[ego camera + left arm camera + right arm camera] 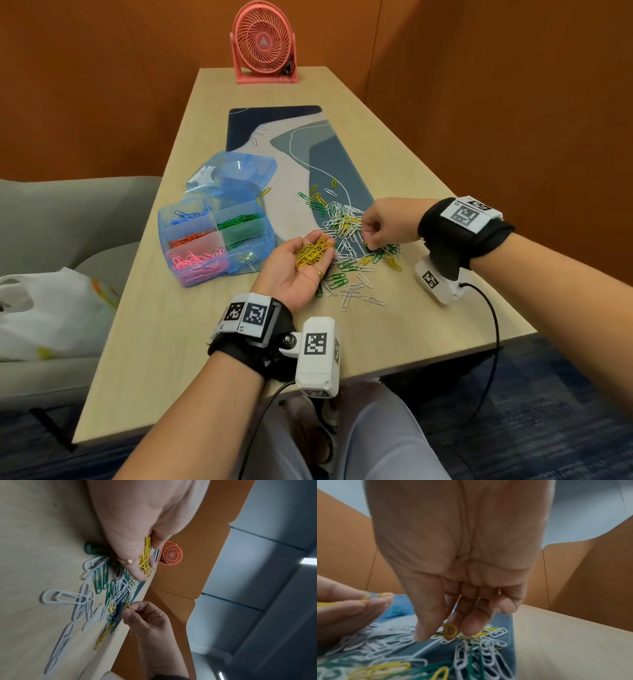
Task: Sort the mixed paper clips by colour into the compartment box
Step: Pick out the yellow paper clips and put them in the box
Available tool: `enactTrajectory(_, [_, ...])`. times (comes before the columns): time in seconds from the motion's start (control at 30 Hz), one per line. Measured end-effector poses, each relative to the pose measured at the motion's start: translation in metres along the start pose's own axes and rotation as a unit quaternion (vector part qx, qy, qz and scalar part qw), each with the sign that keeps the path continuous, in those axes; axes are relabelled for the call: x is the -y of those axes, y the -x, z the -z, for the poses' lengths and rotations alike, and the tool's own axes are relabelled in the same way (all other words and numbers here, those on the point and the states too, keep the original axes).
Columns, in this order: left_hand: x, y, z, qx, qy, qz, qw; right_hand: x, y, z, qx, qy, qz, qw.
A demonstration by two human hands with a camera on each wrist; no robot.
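The blue compartment box (161, 222) sits open on the left and holds blue, green, orange and pink clips, each colour apart. A few yellow ones (248, 257) lie in its near right cell. My left hand (291, 270) lies palm up beside the box, and a bunch of yellow clips (313, 251) rests on its relaxed fingers (137, 573). To the right, the mixed pile (346, 226) of white, green and yellow clips spreads over the mat and table. My right hand (371, 236) reaches into the pile, its thumb and fingertips pinching one yellow clip (449, 630).
The box's clear lid (236, 171) lies just behind it. A patterned desk mat (291, 144) runs down the table (171, 342), and a pink fan (263, 44) stands at the far end. A white plastic bag (51, 308) sits on the grey chair at the left.
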State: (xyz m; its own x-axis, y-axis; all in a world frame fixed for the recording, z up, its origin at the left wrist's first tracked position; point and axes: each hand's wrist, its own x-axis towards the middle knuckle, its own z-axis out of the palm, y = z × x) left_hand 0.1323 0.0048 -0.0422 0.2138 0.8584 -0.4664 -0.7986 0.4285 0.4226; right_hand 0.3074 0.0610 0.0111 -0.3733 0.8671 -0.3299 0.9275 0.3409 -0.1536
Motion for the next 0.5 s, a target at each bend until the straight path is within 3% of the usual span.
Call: enactTrajectory(0.5, [0.000, -0.001, 0.001, -0.008, -0.004, -0.005, 1.000, 0.011, 0.006, -0.011, 0.027, 0.008, 0.031, 0.999])
